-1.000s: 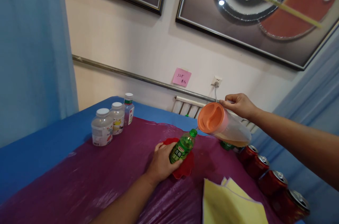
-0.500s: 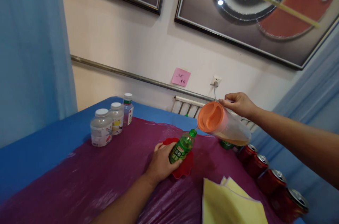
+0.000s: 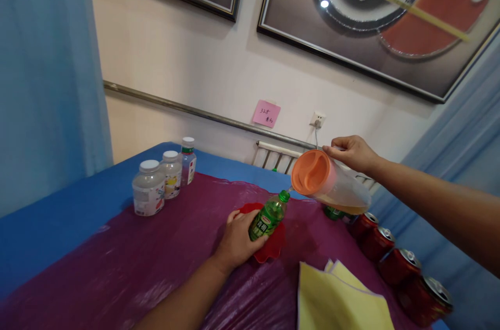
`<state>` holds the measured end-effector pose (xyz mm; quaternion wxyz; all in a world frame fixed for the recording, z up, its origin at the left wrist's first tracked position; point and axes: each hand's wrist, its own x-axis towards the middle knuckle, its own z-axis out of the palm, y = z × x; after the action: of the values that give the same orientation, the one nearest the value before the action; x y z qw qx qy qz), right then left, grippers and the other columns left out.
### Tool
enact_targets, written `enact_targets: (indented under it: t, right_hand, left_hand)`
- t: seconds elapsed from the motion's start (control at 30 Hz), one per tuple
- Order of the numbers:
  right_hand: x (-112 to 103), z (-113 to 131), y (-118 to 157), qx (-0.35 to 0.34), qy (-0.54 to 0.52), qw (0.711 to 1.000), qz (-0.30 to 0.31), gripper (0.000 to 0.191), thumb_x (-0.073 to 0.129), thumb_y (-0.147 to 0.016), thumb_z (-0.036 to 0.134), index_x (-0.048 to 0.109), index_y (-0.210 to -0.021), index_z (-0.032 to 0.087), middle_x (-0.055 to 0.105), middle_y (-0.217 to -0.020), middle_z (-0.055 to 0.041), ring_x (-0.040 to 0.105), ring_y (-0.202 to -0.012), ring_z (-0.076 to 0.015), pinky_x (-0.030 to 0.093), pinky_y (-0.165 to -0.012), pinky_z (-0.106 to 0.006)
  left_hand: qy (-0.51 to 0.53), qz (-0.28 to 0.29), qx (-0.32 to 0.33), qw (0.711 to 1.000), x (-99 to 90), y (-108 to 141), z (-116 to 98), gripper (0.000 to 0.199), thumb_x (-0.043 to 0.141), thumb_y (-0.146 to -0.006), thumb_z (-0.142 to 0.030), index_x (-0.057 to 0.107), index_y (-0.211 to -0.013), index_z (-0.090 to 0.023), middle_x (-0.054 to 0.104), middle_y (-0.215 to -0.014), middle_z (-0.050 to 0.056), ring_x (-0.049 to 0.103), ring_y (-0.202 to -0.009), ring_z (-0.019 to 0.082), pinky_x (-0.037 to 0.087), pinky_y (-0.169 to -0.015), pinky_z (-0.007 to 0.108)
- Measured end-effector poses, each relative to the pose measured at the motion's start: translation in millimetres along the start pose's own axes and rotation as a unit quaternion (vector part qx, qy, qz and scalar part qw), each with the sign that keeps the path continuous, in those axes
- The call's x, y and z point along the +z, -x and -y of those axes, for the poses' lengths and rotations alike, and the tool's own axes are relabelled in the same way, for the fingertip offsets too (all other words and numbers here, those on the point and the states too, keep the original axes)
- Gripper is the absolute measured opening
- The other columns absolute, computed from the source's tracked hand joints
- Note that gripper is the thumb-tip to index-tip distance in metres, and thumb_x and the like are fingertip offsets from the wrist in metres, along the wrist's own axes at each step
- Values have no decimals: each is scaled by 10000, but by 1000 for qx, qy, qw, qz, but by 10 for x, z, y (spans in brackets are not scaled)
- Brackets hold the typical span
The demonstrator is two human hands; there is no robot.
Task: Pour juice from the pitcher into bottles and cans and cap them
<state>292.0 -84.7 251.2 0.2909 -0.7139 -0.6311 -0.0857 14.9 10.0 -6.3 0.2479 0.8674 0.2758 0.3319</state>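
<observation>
My left hand [image 3: 240, 239] is closed around a green-labelled plastic bottle [image 3: 269, 218], which leans to the right over a red scalloped dish [image 3: 273, 249]. Gripped by its handle in my right hand [image 3: 349, 152] is a clear pitcher [image 3: 339, 189] with an orange lid [image 3: 311, 173]. It is tipped steeply, lid toward the bottle, with pale yellowish liquid lying along its lower side. Between the pitcher's lip and the bottle's mouth a thin trickle of liquid shows. How much has collected inside the bottle is hard to make out behind the label and fingers.
Three white-capped containers [image 3: 149, 189] stand at the left on purple plastic sheeting [image 3: 156, 262]. Several red cans [image 3: 400, 265] line the right edge. Folded yellow cloths [image 3: 339, 299] lie in front. A blue cover [image 3: 70, 205] spreads beneath; a radiator [image 3: 275, 155] stands against the wall.
Both hands, the bottle and the tilted pitcher hold almost the same position. Only a very slight shift of the whole view shows.
</observation>
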Motion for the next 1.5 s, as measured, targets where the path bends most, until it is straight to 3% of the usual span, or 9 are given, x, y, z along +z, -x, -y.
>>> enact_targets:
  t: [1.5]
  right_hand:
    - [-44,52,26,3,8,1000,6,560,566,-760,685,389,-493,226,252,-517,47,251,-518,-98,193,-490,-278]
  left_hand:
    - [1,1,4,1000,13,5,32,556,771,-747,-353,613,-1272,-260,725,-1285,62,651,-1195,306,276,-1176,541]
